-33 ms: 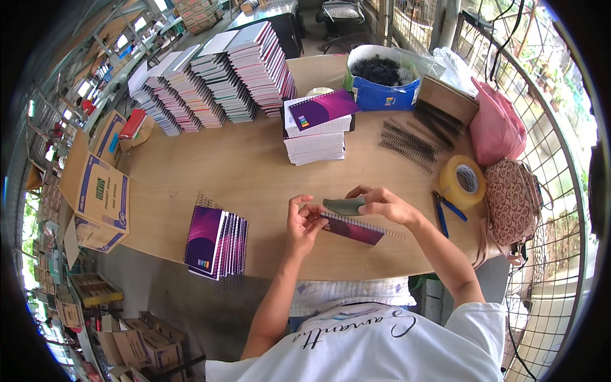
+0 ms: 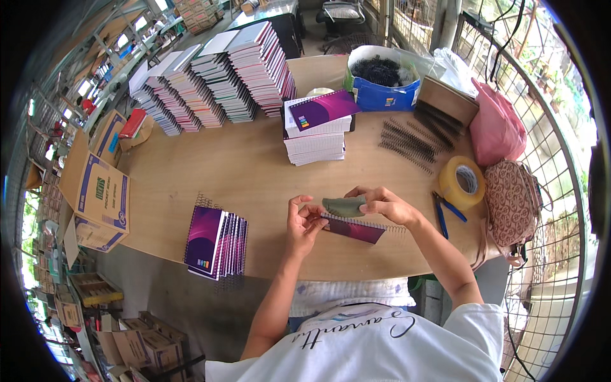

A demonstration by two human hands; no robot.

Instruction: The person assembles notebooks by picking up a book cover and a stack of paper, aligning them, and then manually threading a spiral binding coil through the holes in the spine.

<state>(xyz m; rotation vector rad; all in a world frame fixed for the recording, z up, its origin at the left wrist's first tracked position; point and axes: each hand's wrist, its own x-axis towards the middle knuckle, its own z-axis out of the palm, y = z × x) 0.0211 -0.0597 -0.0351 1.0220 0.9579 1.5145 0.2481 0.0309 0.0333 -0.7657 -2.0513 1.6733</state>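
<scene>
Near the table's front edge my left hand (image 2: 305, 220) pinches the left end of a small purple notebook (image 2: 354, 230). A dark wire coil (image 2: 372, 224) runs along the notebook's upper edge, and its loose end sticks out past the right corner. My right hand (image 2: 384, 205) grips a grey-green pad, perhaps folded cloth (image 2: 344, 206), just above the coil. Whether the pad touches the coil I cannot tell. To the left lies a fanned row of purple spiral notebooks (image 2: 205, 240), with coil ends showing beyond their edges.
Uncoiled notebooks (image 2: 315, 145) are stacked mid-table, with taller book stacks (image 2: 261, 63) behind. Loose wire coils (image 2: 407, 145), a tape roll (image 2: 459, 183), blue-handled pliers (image 2: 448, 210) and a patterned bag (image 2: 514, 200) lie right. An open carton (image 2: 102, 200) stands left.
The grey-green pad has tilted slightly in my right hand, showing more of its face. My left hand and the notebook have hardly moved.
</scene>
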